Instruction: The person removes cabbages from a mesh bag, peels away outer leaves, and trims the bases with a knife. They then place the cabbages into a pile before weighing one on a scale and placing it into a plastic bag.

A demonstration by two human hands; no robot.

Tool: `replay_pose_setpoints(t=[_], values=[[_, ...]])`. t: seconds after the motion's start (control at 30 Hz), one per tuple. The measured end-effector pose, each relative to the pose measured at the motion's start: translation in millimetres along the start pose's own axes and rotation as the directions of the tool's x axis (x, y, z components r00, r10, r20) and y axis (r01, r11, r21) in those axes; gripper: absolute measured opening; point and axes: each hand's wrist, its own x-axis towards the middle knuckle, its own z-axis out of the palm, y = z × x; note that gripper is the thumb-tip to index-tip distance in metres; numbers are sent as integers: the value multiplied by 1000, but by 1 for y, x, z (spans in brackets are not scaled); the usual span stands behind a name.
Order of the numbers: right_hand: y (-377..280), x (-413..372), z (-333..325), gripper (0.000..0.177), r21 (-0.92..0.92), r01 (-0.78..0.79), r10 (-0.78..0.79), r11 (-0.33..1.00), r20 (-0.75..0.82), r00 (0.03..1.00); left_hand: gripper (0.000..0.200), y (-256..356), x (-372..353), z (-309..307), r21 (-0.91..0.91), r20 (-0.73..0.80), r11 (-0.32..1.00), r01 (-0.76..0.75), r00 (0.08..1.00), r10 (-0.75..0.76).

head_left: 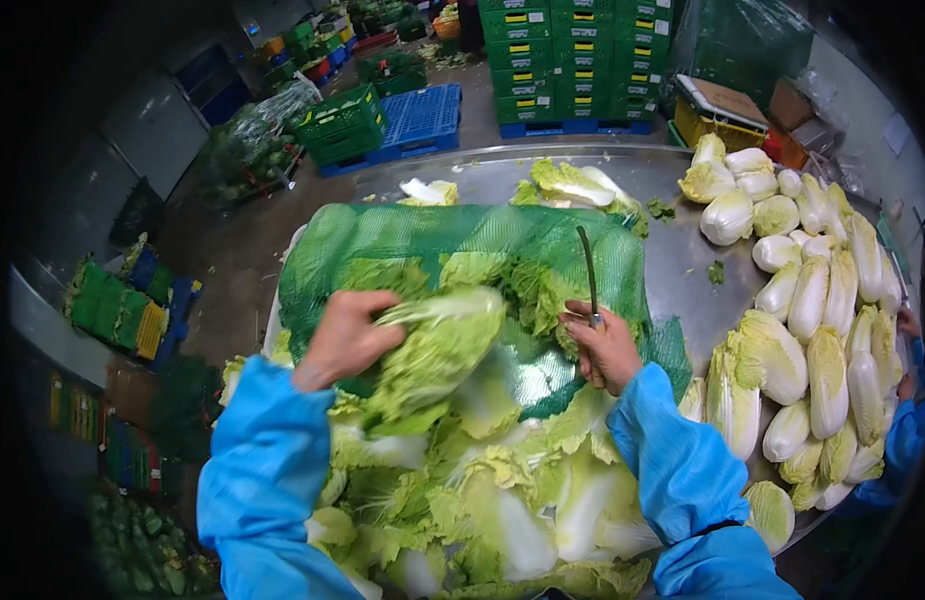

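Note:
My left hand (348, 335) is closed on a leafy napa cabbage (438, 355), slightly blurred, held over the middle of the heap. In my right hand (605, 350) is a knife with a thin, dark, slightly curved blade (589, 262) pointing up and away from me. Behind both hands lies a green mesh sack (463, 222) with cabbages inside and its near side open. Ruffled green leaves (533, 295) show at the opening, close to my right fingers. Loose pale cabbage leaves (513, 520) are piled thickly below my hands.
Trimmed napa cabbages (808, 290) are heaped on the right of the metal table (683, 260). Loose leaves (578, 183) lie near its far edge. Beyond stand stacked green crates (578, 60) and a blue pallet (418, 120). Another person's blue sleeve (898, 440) shows at far right.

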Motion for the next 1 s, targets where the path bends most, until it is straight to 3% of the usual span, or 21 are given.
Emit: replay_pose_setpoints(t=[0.1, 0.17, 0.27, 0.33, 0.4, 0.43, 0.5, 0.53, 0.57, 0.63, 0.67, 0.7, 0.73, 0.77, 0.83, 0.87, 0.93, 0.97, 1.0], values=[[13, -30, 16, 49, 79, -129, 118, 988, 139, 983, 15, 43, -68, -44, -218, 188, 919, 330, 938, -292], [27, -58, 44, 49, 174, -293, 224, 940, 333, 916, 15, 46, -114, -51, -276, 258, 897, 344, 926, -276], [42, -98, 75, 46, 146, -409, 312, 901, 437, 844, 15, 36, -190, -28, -469, 254, 778, 417, 908, -334], [50, -122, 75, 43, 130, -450, 356, 884, 437, 826, 20, -3, -256, 20, -701, 262, 481, 527, 817, -513], [55, -147, 63, 33, -109, -351, 368, 930, 265, 891, 29, -80, -359, 104, -778, 306, 167, 605, 598, -741], [54, -160, 55, 33, -109, -364, 380, 925, 253, 890, 29, -65, -374, 113, -774, 322, 156, 614, 593, -738], [53, -189, 38, 26, -283, -289, 325, 914, 89, 941, 37, -22, -384, 120, -562, 372, 328, 760, 586, -720], [61, -204, 28, 24, -346, -255, 290, 903, 51, 956, 39, -9, -380, 106, -291, 288, 559, 776, 628, -723], [69, -218, 20, 24, -346, -271, 302, 898, 38, 952, 45, -12, -387, 103, -330, 114, 669, 666, 732, -672], [83, -248, 8, 24, -470, -122, 209, 874, 137, 968, 52, 35, -348, 73, -20, -124, 914, 406, 906, -405], [87, -262, 8, 25, -520, -86, 223, 850, 207, 953, 54, 47, -341, 78, -18, -56, 943, 333, 941, -334], [102, -277, 8, 26, -580, 61, 124, 812, 273, 954, 56, 61, -335, 86, -23, 10, 965, 262, 965, -262], [106, -289, 12, 26, -657, -5, 229, 754, 255, 940, 64, 79, -325, 94, -5, 127, 993, 115, 985, -113], [109, -299, 18, 26, -728, -60, 326, 683, 231, 917, 84, 88, -331, 109, 141, 235, 982, 125, 959, -156], [123, -314, 25, 25, -715, -25, 277, 699, 238, 931, 102, 89, -342, 135, 207, 342, 947, 247, 888, -306], [129, -317, 29, 25, -701, 14, 223, 713, 245, 943, 102, 78, -354, 146, 207, 346, 948, 241, 889, -301], [133, -316, 35, 25, -717, 4, 231, 697, 229, 946, 107, 56, -375, 158, 123, 201, 877, 464, 854, -480], [135, -316, 36, 25, -735, 2, 239, 678, 223, 945, 107, 57, -374, 153, 126, 208, 879, 459, 854, -476], [135, -314, 35, 25, -733, -4, 240, 680, 218, 946, 106, 61, -373, 146, 292, 38, 880, 375, 915, -403]])
